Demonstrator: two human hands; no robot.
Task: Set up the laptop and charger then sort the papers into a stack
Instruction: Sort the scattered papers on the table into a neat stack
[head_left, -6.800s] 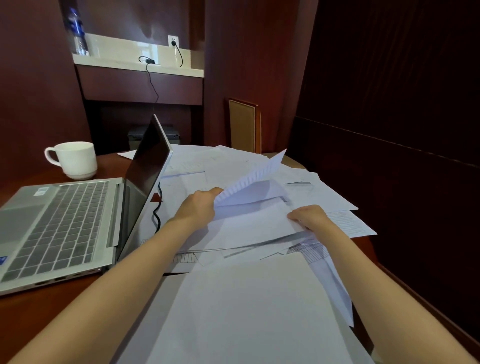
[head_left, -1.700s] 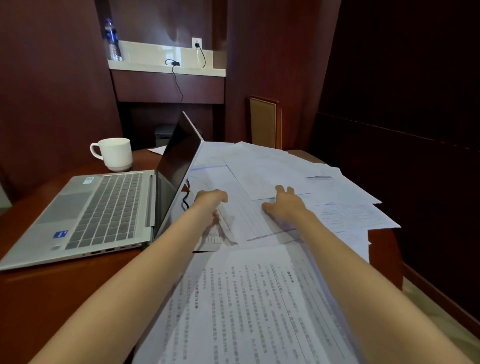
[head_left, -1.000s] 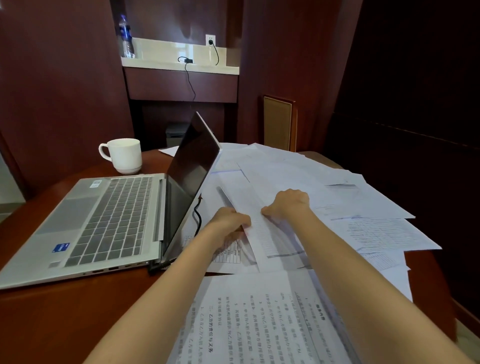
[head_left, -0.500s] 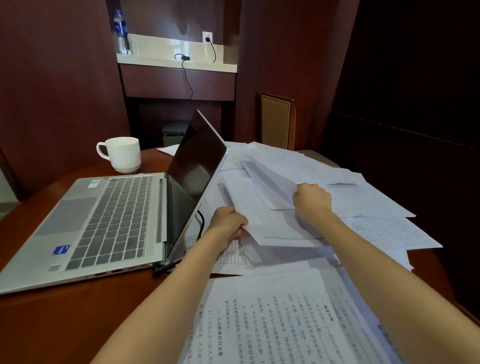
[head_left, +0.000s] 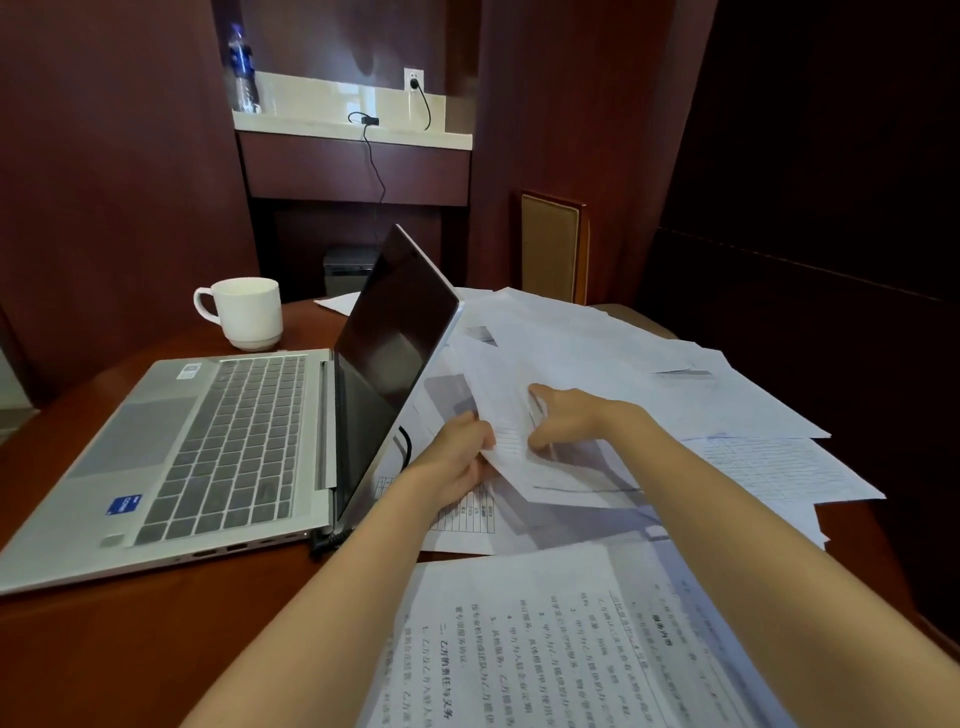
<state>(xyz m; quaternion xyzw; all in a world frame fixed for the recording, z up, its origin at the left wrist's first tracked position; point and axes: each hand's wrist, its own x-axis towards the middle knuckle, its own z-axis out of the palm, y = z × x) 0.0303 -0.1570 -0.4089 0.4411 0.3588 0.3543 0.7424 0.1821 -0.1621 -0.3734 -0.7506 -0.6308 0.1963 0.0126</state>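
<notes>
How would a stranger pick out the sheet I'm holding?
Start at the open laptop on the left; loose papers spread to the right of its screen. The sheet is just beside the screen, held between the left hand and right hand. Unlike its flat neighbours, it curls up off the pile.

silver laptop (head_left: 228, 452) open, left; black charger cable (head_left: 375, 166) behind; white papers (head_left: 597, 353) scattered right.

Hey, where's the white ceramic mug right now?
In the head view, the white ceramic mug stands on the brown wooden table, far left, just beyond the far edge of the open silver laptop.
</notes>
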